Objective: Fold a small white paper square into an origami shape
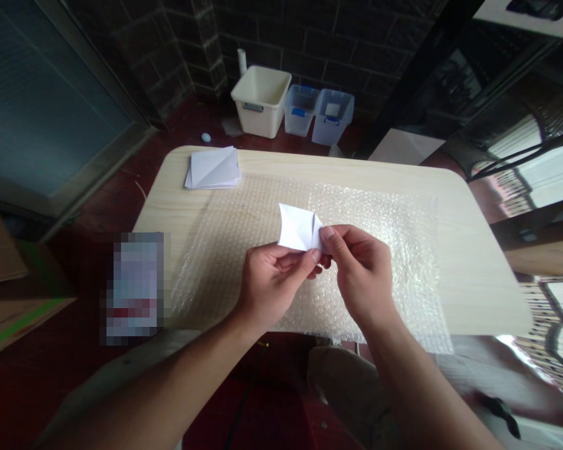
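A small folded piece of white paper [296, 226] is held up between my two hands, over a sheet of bubble wrap [225, 250] on the table. My left hand [276, 278] grips its lower edge, thumb in front and fingers behind. At the paper's right end, my right hand [362, 265] pinches it between thumb and fingers. A crease or flap edge runs up the paper near the right thumb. The fingertips behind the paper are partly hidden.
A stack of white paper [213, 167] lies at the table's [478, 250] far left corner. Beyond the table, a cream bin [261, 103] and two clear plastic boxes [301, 112] stand on the floor. Cardboard [9, 275] is at the left, beside a pixelated item [136, 281].
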`<state>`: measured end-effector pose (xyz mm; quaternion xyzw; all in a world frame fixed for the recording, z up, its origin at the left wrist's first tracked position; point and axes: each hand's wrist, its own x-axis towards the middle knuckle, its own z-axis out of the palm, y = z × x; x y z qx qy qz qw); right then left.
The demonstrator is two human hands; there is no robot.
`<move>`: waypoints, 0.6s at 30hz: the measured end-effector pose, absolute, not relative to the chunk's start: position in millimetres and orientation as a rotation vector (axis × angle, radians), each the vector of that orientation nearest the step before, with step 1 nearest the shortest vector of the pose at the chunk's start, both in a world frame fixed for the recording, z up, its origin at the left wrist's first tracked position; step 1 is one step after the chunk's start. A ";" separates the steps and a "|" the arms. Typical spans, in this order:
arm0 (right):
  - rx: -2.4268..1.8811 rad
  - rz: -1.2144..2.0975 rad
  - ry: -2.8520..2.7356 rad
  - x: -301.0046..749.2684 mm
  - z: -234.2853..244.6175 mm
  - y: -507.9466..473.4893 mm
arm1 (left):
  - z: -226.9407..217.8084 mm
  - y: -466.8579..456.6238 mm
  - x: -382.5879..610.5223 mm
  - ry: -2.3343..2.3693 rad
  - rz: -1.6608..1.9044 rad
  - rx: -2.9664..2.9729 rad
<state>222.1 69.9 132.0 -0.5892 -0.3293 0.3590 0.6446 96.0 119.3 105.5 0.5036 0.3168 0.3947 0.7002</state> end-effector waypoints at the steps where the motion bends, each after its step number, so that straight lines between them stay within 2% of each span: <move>1: -1.341 0.825 -0.745 222.5 131.6 69.7 | 105.9 119.7 96.0 0.711 0.885 1.134; 18: -1.366 0.799 -0.799 224.3 131.5 69.8 | 105.6 121.2 92.2 0.756 0.921 1.233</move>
